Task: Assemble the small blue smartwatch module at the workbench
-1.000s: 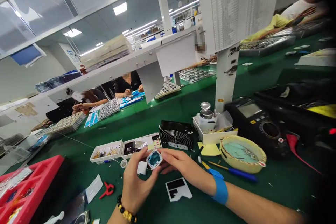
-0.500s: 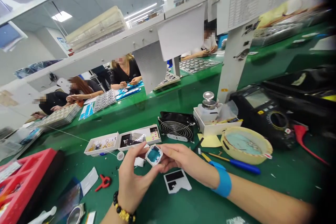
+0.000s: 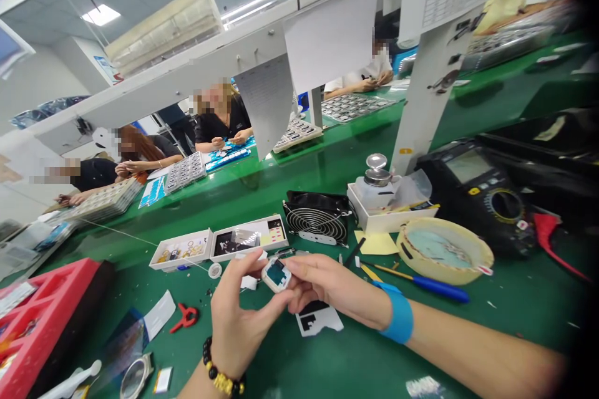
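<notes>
A small white watch case (image 3: 276,275), its inside dark teal, is held up over the green bench between both hands. My left hand (image 3: 246,302) pinches it from the left, thumb below and fingers above. From the right, my right hand (image 3: 322,280) grips its edge with thumb and fingertips. Below my right hand lies a white sheet with black patches (image 3: 321,319), partly covered by the fingers. Behind the hands are a white box of small parts (image 3: 181,250) and another white box with black pieces (image 3: 250,240).
A black fan (image 3: 316,218), a yellowish round dish (image 3: 444,249), a blue-handled screwdriver (image 3: 440,287) and a black multimeter (image 3: 477,193) stand behind and right. Left lie a red clamp (image 3: 186,318), a round watch case (image 3: 135,377) and a red foam tray (image 3: 51,318). Co-workers sit across the bench.
The watch case has tilted slightly in my fingers, and my right fingers now cover more of the white sheet. The camera view has shifted a little. Both hands keep their hold.
</notes>
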`<state>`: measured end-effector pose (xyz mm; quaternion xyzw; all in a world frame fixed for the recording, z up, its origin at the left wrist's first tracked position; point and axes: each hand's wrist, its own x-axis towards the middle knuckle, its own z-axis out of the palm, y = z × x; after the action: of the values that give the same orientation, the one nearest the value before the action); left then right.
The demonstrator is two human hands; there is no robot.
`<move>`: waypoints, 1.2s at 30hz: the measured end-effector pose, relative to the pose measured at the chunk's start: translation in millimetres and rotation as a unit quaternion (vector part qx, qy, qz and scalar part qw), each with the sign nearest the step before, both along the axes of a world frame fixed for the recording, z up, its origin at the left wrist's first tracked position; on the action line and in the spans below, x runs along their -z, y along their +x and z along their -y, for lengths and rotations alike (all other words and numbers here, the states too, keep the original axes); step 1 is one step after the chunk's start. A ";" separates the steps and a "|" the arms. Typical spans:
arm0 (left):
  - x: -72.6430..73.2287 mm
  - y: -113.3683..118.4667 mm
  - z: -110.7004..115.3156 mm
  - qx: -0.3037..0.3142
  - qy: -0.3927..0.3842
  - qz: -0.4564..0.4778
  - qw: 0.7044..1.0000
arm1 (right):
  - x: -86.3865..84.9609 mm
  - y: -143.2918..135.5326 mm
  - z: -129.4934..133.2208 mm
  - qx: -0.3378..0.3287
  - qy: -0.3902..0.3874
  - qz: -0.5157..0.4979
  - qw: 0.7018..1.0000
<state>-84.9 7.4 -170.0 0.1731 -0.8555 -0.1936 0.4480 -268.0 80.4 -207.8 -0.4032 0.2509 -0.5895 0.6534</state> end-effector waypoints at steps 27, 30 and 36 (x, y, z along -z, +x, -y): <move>-0.1 -2.9 2.2 -0.035 -0.032 0.021 0.999 | -7.1 -5.1 -1.6 0.074 -0.043 -0.033 0.996; 0.2 -3.5 3.1 -0.041 -0.040 0.026 0.998 | -11.4 -5.7 -4.0 0.099 -0.057 -0.070 0.991; 1.1 -4.1 4.0 -0.046 -0.024 0.041 0.998 | -13.0 -8.7 -4.8 0.131 -0.087 -0.116 0.981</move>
<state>-88.9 3.4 -171.0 0.2091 -0.8686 -0.1447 0.4252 -276.7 85.2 -194.8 -0.4876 0.3233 -0.6388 0.4997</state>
